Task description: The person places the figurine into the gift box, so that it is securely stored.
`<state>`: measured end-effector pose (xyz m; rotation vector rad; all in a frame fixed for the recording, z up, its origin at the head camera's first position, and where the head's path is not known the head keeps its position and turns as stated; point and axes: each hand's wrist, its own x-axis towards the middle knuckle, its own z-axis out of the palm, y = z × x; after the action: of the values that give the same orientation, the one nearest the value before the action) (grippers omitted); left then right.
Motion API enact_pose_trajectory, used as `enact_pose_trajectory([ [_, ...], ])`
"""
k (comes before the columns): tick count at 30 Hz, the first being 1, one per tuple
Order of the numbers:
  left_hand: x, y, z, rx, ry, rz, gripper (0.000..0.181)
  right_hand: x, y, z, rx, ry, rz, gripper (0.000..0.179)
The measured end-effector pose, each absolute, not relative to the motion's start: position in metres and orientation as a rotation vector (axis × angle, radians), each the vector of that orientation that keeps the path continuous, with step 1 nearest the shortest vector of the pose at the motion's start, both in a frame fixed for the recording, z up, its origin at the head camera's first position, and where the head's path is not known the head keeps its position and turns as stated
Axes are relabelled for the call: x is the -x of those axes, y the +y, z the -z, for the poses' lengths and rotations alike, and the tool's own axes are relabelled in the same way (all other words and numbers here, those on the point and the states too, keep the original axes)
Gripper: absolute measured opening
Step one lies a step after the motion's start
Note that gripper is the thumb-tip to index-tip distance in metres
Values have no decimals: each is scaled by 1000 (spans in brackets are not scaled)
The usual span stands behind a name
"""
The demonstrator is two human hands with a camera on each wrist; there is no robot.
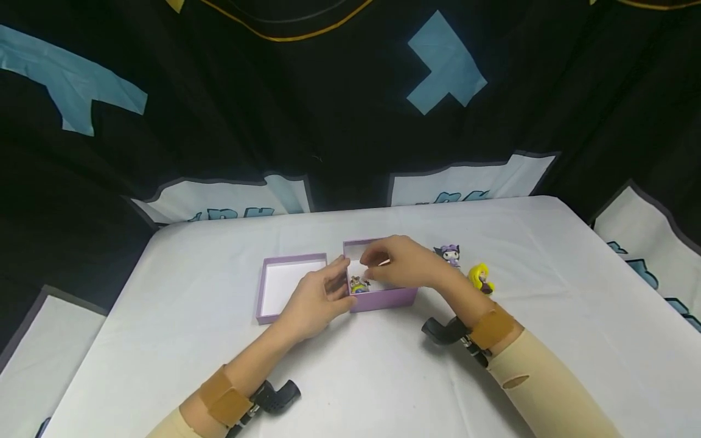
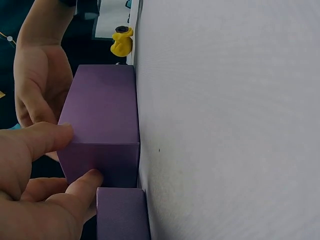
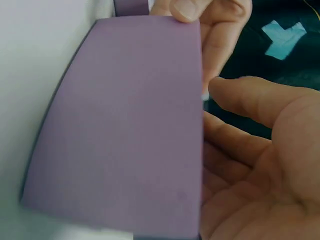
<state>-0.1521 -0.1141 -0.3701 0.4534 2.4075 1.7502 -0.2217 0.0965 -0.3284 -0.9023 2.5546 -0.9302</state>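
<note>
An open purple box (image 1: 383,299) with a white inside stands mid-table. My left hand (image 1: 316,301) grips its near left corner, thumb on the front wall and fingers against the short side. My right hand (image 1: 402,261) reaches over the front wall into the box, fingers bent loosely downward. In the right wrist view its thumb (image 3: 240,95) stands apart from the fingers, whose tips are hidden behind the wall. Small colourful figurines (image 1: 358,285) lie in the box's left end, right by those fingertips.
A shallow purple lid (image 1: 264,292), white inside up, lies left of the box. To the right stand a figurine with a purple and black hood (image 1: 450,254) and a yellow-haired figurine (image 1: 479,277). A dark curtain hangs behind the white-covered table (image 1: 383,377).
</note>
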Motion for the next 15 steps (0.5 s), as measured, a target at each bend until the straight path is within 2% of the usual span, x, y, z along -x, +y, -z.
enact_pose_trajectory([
  [11, 152, -112, 369, -415, 2479, -1662, 74, 210, 137, 318, 742, 2619, 1254, 29],
  [15, 151, -113, 369, -420, 2459, -1694, 74, 209, 154, 315, 643, 2671, 1320, 36],
])
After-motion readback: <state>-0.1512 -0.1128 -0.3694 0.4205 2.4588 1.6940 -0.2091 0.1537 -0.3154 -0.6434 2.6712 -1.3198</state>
